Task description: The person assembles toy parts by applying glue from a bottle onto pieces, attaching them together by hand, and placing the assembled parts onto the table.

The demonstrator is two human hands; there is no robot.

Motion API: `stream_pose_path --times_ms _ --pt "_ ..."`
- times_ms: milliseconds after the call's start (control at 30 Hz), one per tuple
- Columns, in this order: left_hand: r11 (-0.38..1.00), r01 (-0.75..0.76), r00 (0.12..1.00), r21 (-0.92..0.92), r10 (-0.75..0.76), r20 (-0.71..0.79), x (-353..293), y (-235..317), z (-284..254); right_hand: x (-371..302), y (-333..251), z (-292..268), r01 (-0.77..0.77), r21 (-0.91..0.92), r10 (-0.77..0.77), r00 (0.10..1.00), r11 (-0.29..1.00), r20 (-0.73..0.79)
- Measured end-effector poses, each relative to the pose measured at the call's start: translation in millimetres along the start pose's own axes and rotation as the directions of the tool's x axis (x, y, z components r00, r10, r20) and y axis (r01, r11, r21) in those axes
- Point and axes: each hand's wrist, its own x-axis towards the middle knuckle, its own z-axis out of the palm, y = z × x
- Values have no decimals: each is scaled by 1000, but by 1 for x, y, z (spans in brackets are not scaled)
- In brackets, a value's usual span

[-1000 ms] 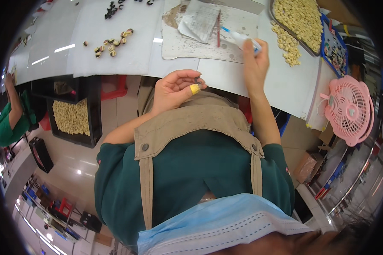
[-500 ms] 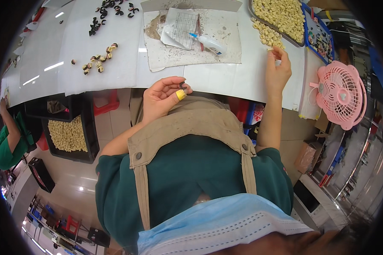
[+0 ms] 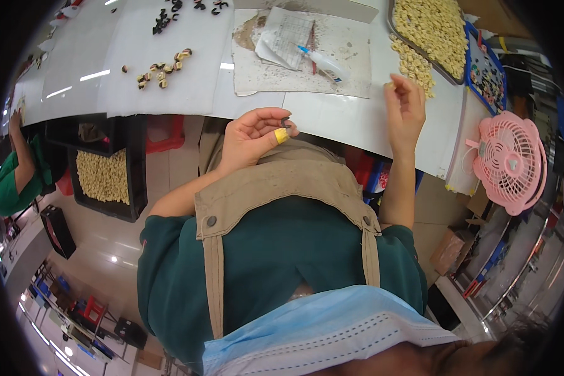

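My left hand [image 3: 250,139], with yellow tape round its thumb, is closed at the table's front edge. Between its thumb and fingertips sits a small black curved piece [image 3: 285,122]. My right hand [image 3: 407,116] is raised over the table on the right, thumb and fingers pinched together. What seems to be a small pale yellow piece [image 3: 391,83] shows at its fingertips, partly hidden. Just beyond it lies a loose spread of pale yellow ring-like pieces [image 3: 413,70], spilling beside a full metal tray [image 3: 427,58].
A white glue bottle [image 3: 326,65] with a blue tip lies by papers [image 3: 288,41] on stained cardboard [image 3: 351,78]. Several yellow-and-black pieces [image 3: 163,75] and black curved pieces [image 3: 161,25] lie left. Right stand a blue tray [image 3: 485,69] and pink fan [image 3: 511,160]. Another person's arm [image 3: 24,160] shows far left.
My right hand has drawn back from the loose yellow pieces toward me, fingers still pinched. My left hand keeps hold of the black curved piece. The whole view has shifted slightly.
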Motion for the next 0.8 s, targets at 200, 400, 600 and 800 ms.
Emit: stream_pose_path --times_ms 200,400,600,800 --pt "994 73 997 -80 -71 34 2 8 2 -33 -45 30 -234 511 31 927 827 374" --pt "987 146 989 -63 -146 16 1 13 -1 -34 -63 41 15 401 -223 849 916 478" --pt "961 224 974 -163 -213 81 4 14 -6 -35 -70 54 195 375 -343 857 906 385" --pt "927 301 953 -222 -282 114 5 8 -8 -30 -69 59 409 257 -475 824 876 310"
